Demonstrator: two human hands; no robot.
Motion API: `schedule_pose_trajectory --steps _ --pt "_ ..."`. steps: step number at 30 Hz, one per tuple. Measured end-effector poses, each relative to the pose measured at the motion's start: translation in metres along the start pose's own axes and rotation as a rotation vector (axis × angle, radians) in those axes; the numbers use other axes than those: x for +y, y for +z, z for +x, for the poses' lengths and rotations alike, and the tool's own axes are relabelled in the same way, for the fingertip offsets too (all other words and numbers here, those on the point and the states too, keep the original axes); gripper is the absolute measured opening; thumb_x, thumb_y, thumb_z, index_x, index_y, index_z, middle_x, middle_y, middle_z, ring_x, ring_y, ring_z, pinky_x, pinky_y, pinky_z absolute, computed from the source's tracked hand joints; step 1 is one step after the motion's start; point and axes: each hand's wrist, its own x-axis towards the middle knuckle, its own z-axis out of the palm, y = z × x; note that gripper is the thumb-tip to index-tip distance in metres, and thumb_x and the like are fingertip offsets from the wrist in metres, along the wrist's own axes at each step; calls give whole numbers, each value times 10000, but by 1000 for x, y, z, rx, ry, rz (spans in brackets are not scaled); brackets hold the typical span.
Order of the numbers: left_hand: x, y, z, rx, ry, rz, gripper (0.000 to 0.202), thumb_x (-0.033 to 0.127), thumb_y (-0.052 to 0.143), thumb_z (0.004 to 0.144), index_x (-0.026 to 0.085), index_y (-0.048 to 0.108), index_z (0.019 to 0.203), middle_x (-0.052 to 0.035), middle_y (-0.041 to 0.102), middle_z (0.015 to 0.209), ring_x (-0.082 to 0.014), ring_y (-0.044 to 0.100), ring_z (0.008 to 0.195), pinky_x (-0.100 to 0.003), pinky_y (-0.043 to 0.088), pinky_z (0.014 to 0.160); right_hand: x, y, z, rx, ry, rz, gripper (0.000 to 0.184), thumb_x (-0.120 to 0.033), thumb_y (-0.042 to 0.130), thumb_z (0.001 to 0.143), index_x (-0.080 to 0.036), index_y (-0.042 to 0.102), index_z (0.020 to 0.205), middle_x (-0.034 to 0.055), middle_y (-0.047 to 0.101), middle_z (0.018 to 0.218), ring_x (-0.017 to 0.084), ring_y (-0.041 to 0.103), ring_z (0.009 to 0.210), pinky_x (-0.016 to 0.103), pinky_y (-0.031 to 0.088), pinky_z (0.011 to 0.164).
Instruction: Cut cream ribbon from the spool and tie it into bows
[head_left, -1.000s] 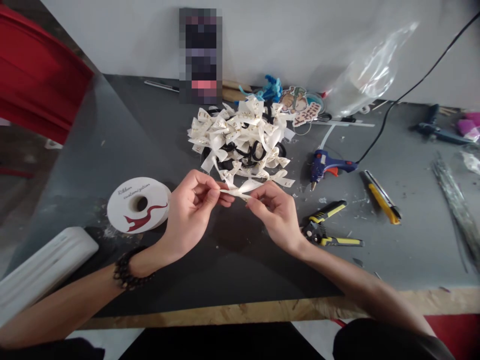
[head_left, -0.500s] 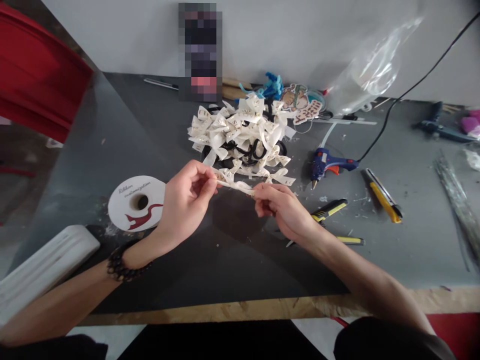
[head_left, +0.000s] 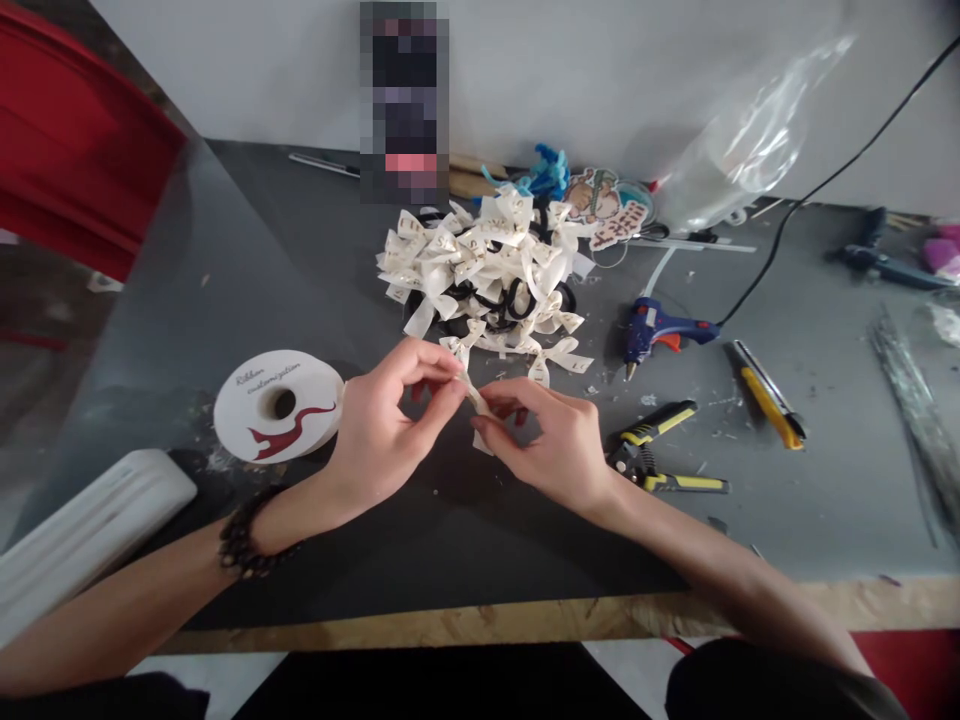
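Note:
Both hands meet over the dark table [head_left: 465,540], just in front of a pile of cream ribbon bows [head_left: 480,275]. My left hand [head_left: 386,430], with a dark bead bracelet on its wrist, pinches one end of a short cream ribbon piece [head_left: 474,398]. My right hand [head_left: 544,440] pinches the other end, its fingers curled close to the left hand's fingertips. The ribbon is bunched between the two pinches and mostly hidden by the fingers.
A white ribbon spool [head_left: 276,405] lies left of my left hand. A blue glue gun [head_left: 660,330], yellow-handled pliers [head_left: 660,455] and a yellow utility knife [head_left: 765,392] lie to the right. A white box [head_left: 90,530] sits at the left edge; a plastic bag [head_left: 742,140] is at the back.
The hands have come closer together and moved slightly toward me, so the ribbon piece that was stretched between them is now bunched up short.

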Motion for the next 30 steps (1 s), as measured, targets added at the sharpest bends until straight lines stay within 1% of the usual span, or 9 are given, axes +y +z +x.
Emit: schedule_pose_trajectory --steps 4,6,10,13,16,19,21,26,30 --pt "-2 -2 3 -13 190 140 265 326 760 972 245 690 1214 -51 770 1253 -236 712 1201 -356 534 1013 6 4 -2 -14 1 -5 181 -194 631 981 -218 752 1113 2 815 902 142 756 743 258 576 717" --pt "-4 -2 6 -10 261 262 222 311 767 967 245 725 1174 -48 774 1270 -255 688 1250 -390 496 1087 7 4 -1 -34 37 21 184 -222 635 995 -218 761 1129 12 826 924 154 770 761 263 579 703" --pt "-6 -2 8 -51 137 282 110 348 776 962 242 752 979 4 822 941 -200 777 893 -310 547 824 7 3 -1 -36 121 100 157 -259 671 982 -227 769 1101 22 832 925 176 783 778 277 581 684" --pt "-6 -2 6 -73 124 248 126 348 781 959 239 761 899 18 815 878 -175 765 802 -280 530 729 7 2 2 -40 226 238 136 -283 706 960 -216 761 1064 32 822 908 183 779 789 289 584 710" --pt "-7 0 3 -73 208 265 77 267 770 964 240 783 893 19 830 891 -168 775 819 -271 549 751 11 -1 7 -91 376 481 196 -361 744 947 -188 754 1038 38 795 849 166 735 718 278 552 645" --pt "-10 1 1 -66 353 313 128 156 733 968 229 790 879 -9 845 1113 -183 803 999 -276 586 909 17 -2 12 -158 471 673 282 -431 759 937 -165 744 1030 29 758 777 142 666 625 267 494 567" --pt "-11 1 1 -82 375 317 113 170 740 964 232 797 888 -18 821 1235 -197 797 1081 -282 591 952 20 -2 13 -163 482 703 305 -445 770 930 -163 739 1041 30 762 781 140 663 619 266 493 562" --pt "-7 -5 7 -182 11 126 105 351 791 939 249 783 914 -8 838 1019 -186 792 896 -262 579 731 19 0 10 -139 340 463 213 -372 763 941 -192 769 1056 48 828 922 188 782 820 299 607 730" --pt "-8 -5 12 -198 -158 -58 250 328 884 832 221 686 939 -31 803 961 -195 776 868 -280 604 775 12 2 6 -117 274 371 175 -323 728 961 -205 776 1080 46 848 974 215 821 900 346 645 828"
